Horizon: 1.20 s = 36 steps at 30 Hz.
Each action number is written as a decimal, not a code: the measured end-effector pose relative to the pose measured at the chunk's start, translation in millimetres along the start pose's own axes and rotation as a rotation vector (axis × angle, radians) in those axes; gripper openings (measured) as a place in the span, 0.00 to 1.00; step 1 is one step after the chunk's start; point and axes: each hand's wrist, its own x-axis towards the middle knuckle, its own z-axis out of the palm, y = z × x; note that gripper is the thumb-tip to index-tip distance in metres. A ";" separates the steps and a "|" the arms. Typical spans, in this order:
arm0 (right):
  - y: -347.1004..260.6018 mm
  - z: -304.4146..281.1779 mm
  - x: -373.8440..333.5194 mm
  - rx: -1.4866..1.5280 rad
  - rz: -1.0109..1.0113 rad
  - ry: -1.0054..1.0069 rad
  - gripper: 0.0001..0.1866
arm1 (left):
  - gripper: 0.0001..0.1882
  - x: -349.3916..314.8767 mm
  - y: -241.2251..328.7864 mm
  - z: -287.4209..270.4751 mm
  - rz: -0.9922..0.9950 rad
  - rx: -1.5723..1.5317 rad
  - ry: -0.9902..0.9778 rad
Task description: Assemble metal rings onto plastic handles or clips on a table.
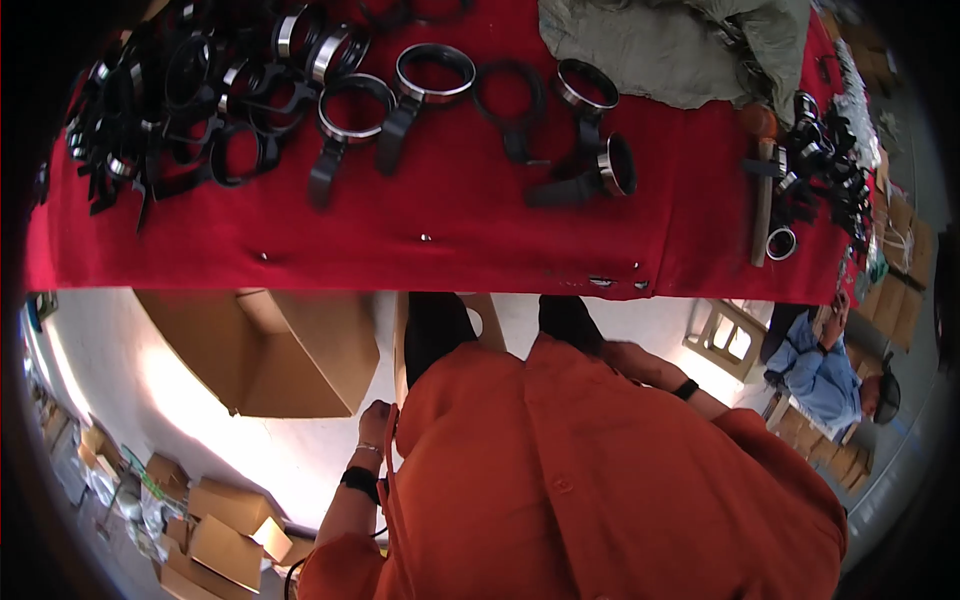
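Observation:
My left hand (375, 424) hangs below the table beside my orange shirt, its fingers curled; whatever may be inside them is hidden. My right hand (630, 360) lies low by my lap, its fingers mostly hidden. Neither hand touches the things on the red-covered table (470, 245). Nearest the front lie several black rings with short handles, some with silver rims: one ring (358, 134) left of the middle, another ring (618, 165) tipped on its side. A heap of similar black rings (190, 160) fills the left. A wooden-handled mallet (764, 200) lies to the right.
A grey-green cloth (660, 55) is crumpled at the far edge, and small black and silver parts (825, 165) are heaped at the right. An open cardboard box (300, 360) stands below the table's left side. A person in a blue shirt (820, 375) sits at the right, near stacked cartons.

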 end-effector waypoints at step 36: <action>2.3 -174.7 75.3 -0.390 0.387 -0.321 0.17 | 0.17 236.7 -51.4 290.7 0.159 -0.143 0.098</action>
